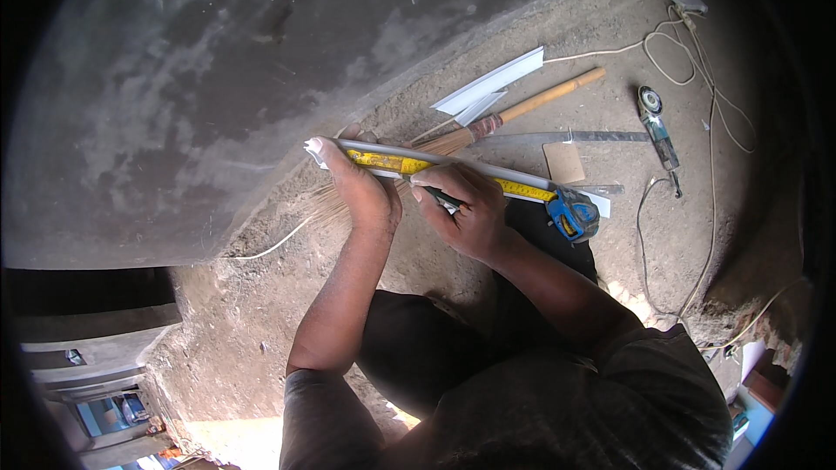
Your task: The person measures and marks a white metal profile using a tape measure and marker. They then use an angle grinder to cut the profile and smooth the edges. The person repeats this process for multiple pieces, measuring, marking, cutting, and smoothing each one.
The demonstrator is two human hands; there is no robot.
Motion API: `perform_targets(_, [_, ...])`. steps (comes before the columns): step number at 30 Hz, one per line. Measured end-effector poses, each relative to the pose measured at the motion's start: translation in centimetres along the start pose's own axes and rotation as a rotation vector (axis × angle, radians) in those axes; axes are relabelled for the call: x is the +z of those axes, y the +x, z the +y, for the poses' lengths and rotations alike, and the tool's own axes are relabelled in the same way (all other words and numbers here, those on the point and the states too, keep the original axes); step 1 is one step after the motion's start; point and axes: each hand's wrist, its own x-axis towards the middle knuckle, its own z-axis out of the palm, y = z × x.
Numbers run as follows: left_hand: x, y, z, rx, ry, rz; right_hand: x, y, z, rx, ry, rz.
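Note:
My left hand [357,183] grips the left end of a long white trim strip [440,159], with the thumb on its tip and the other fingers behind it. A yellow tape measure blade [379,161] lies stretched along the strip, and its blue case [573,214] sits by the strip's right end. In my right hand [470,209] is a dark pencil-like marking tool [444,198], its point close to the blade's lower edge. The fingers of that hand are curled round the tool. The blade's hooked end is hidden at my left hand.
Behind the strip lies a straw broom [553,96] with a wooden handle, beside white trim offcuts [492,81]. A flat metal bar [601,137], a tan square piece [563,163] and an angle grinder [659,135] rest to the right. Cords [712,122] loop across the dusty floor. A dark wall [218,78] rises ahead.

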Motion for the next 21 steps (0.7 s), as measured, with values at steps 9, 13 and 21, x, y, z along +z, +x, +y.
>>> perform_targets(9, [-0.15,0.05,-0.01,0.026,-0.018,-0.035,-0.16,0.07,-0.24,-0.002,0.111,0.039])
perform_targets(13, [-0.08,0.31,0.04,0.005,-0.009,0.006,-0.18,-0.07,-0.19,0.001,0.071,0.005])
perform_targets(21, [0.17,0.07,-0.03,0.020,0.002,-0.005,-0.87,-0.12,-0.25,0.056,0.216,0.100])
